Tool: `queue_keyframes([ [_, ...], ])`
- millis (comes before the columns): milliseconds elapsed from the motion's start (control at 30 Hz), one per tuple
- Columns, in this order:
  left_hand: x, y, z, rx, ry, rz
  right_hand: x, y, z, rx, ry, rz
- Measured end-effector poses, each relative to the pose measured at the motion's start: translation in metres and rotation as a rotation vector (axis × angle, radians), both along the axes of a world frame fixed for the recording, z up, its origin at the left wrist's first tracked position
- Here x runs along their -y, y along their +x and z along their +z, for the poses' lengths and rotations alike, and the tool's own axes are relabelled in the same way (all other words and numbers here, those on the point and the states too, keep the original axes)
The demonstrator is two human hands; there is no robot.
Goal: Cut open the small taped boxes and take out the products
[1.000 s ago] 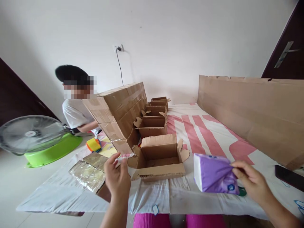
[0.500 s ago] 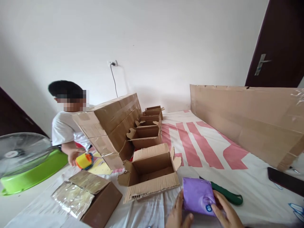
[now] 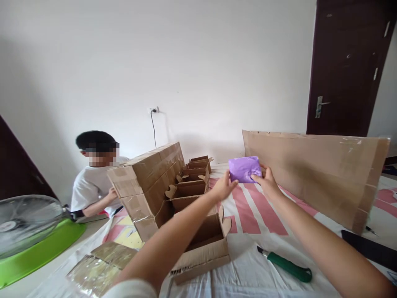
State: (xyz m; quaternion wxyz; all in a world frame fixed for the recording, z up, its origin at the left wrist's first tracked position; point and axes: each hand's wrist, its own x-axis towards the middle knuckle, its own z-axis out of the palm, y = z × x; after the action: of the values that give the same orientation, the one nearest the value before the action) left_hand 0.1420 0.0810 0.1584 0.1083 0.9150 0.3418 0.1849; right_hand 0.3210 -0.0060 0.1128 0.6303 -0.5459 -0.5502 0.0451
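Raised over the cloth in front of me is a small purple packet (image 3: 244,169) with a crinkled, shiny wrapper. My left hand (image 3: 224,186) grips its left edge, and my right hand (image 3: 267,182) pinches its lower right corner. Below my hands, a row of open cardboard boxes (image 3: 194,188) runs away from me, left of the packet. My left forearm hides part of the nearest open box (image 3: 206,255). A green utility knife (image 3: 288,266) lies on the cloth beneath my right forearm, blade end pointing left.
A tall taped cardboard structure (image 3: 158,178) stands behind the boxes, with a person (image 3: 96,186) beside it touching its side. A cardboard panel (image 3: 316,174) stands upright at right. A dark phone-like slab (image 3: 369,248), a taped carton (image 3: 96,269) and a green-based fan (image 3: 46,244) are nearer.
Both hands have lifted the purple packet up and forward, away from the knife. The other person has let go of the yellow object and now touches the cardboard structure. The view has tilted up.
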Motion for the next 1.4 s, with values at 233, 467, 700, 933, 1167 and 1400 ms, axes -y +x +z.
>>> queue_keyframes([
  [233,-0.067,-0.092,-0.015,-0.349,-0.063,0.161,-0.003,0.035,-0.075,-0.284,-0.283,0.051],
  [467,-0.073,-0.179,-0.071,-0.397,-0.158,0.298,0.081,0.025,-0.153,-0.592,-0.742,0.605],
  [700,-0.023,-0.177,-0.08,-0.196,0.115,0.367,0.088,-0.065,-0.189,-0.536,-0.727,0.69],
  [933,0.03,-0.183,-0.131,-0.05,0.235,0.352,0.065,-0.08,-0.203,0.1,-0.686,0.455],
  [1167,0.032,-0.189,-0.161,0.141,0.241,0.465,0.034,-0.052,-0.162,0.126,-0.639,0.248],
  [1400,0.034,-0.187,-0.163,0.227,0.218,0.476,-0.017,-0.097,-0.049,0.413,-0.184,0.208],
])
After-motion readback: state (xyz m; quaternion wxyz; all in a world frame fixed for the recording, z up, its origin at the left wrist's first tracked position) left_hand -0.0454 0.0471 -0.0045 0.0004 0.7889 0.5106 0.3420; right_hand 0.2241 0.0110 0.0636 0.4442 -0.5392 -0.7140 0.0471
